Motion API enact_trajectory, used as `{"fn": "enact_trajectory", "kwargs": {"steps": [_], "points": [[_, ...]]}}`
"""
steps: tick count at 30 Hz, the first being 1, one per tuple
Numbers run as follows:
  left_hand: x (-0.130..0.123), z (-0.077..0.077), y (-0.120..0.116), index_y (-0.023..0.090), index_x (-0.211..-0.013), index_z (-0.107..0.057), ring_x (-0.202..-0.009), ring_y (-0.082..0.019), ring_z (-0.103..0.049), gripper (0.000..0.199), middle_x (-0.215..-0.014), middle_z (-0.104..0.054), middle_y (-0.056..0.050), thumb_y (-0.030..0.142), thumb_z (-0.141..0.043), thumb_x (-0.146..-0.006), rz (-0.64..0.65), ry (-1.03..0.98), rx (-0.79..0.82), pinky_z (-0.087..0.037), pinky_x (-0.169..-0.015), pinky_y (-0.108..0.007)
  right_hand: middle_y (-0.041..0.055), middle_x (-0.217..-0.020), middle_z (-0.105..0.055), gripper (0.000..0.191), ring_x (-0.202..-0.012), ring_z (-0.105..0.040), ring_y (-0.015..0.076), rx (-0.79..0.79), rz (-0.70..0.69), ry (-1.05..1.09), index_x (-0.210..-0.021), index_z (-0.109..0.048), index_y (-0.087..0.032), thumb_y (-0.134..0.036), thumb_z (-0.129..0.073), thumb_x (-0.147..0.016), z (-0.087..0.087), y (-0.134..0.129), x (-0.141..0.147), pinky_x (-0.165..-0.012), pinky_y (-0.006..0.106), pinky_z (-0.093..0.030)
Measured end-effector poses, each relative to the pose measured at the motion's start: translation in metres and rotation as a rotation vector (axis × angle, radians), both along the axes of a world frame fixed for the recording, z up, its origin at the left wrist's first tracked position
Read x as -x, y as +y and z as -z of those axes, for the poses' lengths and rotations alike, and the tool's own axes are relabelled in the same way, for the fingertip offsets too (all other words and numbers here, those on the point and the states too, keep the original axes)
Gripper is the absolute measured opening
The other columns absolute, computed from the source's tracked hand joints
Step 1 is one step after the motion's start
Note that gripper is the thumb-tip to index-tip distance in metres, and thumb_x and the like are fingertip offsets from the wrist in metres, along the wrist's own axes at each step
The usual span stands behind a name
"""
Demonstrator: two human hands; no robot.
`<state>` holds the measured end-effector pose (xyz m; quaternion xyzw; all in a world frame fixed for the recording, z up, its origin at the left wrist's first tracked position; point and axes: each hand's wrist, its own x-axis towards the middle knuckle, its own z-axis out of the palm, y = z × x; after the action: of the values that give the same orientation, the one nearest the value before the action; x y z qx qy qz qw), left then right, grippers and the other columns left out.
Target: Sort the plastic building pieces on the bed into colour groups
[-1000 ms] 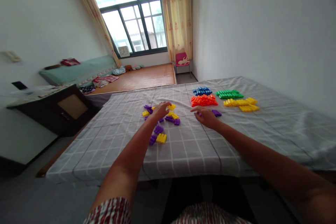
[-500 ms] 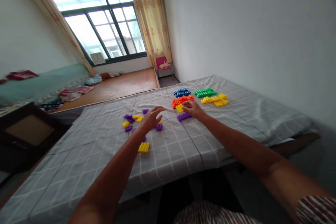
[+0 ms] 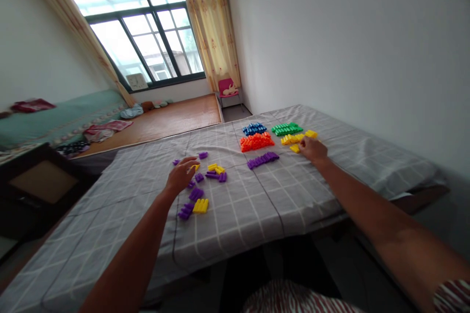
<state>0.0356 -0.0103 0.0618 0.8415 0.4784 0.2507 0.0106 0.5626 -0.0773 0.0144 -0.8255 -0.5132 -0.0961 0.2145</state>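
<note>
My left hand (image 3: 181, 174) is over the loose pile at left. Its fingers are stretched out and slightly bent, with a yellow plastic piece (image 3: 196, 167) right at the fingertips. Around it lie several purple pieces (image 3: 196, 194) and yellow pieces (image 3: 200, 206), ridged like short joined tubes. My right hand (image 3: 313, 149) is closed in a pinch on a yellow plastic piece (image 3: 294, 148), just in front of the yellow group (image 3: 292, 139). Its fingers partly cover that group.
Sorted groups lie toward the back: blue (image 3: 254, 129), green (image 3: 287, 129), orange (image 3: 256, 141) and a purple row (image 3: 263, 160). A grey checked cloth (image 3: 235, 225) covers the table. A white wall (image 3: 348, 58) borders the right side; a bed (image 3: 176, 115) stands beyond.
My right hand has moved right, carrying a yellow piece from beside the orange group to the yellow group. My left hand has shifted left over the pile, uncovering purple and yellow pieces.
</note>
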Motion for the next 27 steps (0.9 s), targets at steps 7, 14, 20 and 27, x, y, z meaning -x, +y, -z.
{"fn": "enact_trajectory", "kwargs": {"steps": [7, 14, 20, 27], "points": [[0.063, -0.005, -0.003, 0.027, -0.097, -0.070, -0.110, -0.020, -0.063, 0.029, -0.116, -0.069, -0.002, 0.030, -0.044, -0.083, -0.168, -0.080, -0.021, -0.051, -0.097, -0.037, 0.0090, -0.098, -0.069, 0.027, -0.091, -0.062, 0.0217, 0.023, -0.319, -0.129, -0.093, -0.068, -0.019, -0.042, -0.059, -0.083, 0.006, 0.002, -0.004, -0.072, 0.030, -0.045], [0.082, 0.005, -0.009, 0.022, -0.103, -0.072, -0.095, -0.018, -0.067, 0.033, -0.109, -0.072, -0.003, 0.022, -0.046, -0.083, -0.310, -0.005, 0.070, -0.054, -0.086, -0.031, 0.0094, -0.090, -0.068, 0.032, -0.076, -0.062, 0.0195, -0.086, -0.354, -0.122, -0.092, -0.068, -0.017, -0.044, -0.051, -0.088, -0.007, 0.016, 0.033, -0.063, 0.028, -0.042], [0.023, 0.012, 0.004, 0.024, -0.112, -0.071, -0.106, -0.018, -0.064, 0.034, -0.117, -0.070, -0.003, 0.021, -0.049, -0.086, -0.075, 0.139, 0.153, -0.048, -0.097, -0.030, 0.0083, -0.101, -0.070, 0.029, -0.078, -0.063, 0.0196, -0.166, -0.475, -0.159, -0.098, -0.069, -0.021, -0.037, -0.046, -0.091, -0.035, 0.019, 0.113, -0.060, 0.028, -0.039], [0.003, 0.012, 0.043, 0.021, -0.122, -0.064, -0.113, -0.022, -0.061, 0.038, -0.123, -0.066, -0.010, 0.021, -0.052, -0.086, -0.283, 0.327, 0.211, -0.047, -0.097, -0.032, 0.0065, -0.099, -0.071, 0.026, -0.079, -0.065, 0.0208, -0.184, -0.585, -0.133, -0.099, -0.069, -0.022, -0.036, -0.049, -0.090, -0.037, 0.015, 0.136, -0.061, 0.029, -0.042]]}}
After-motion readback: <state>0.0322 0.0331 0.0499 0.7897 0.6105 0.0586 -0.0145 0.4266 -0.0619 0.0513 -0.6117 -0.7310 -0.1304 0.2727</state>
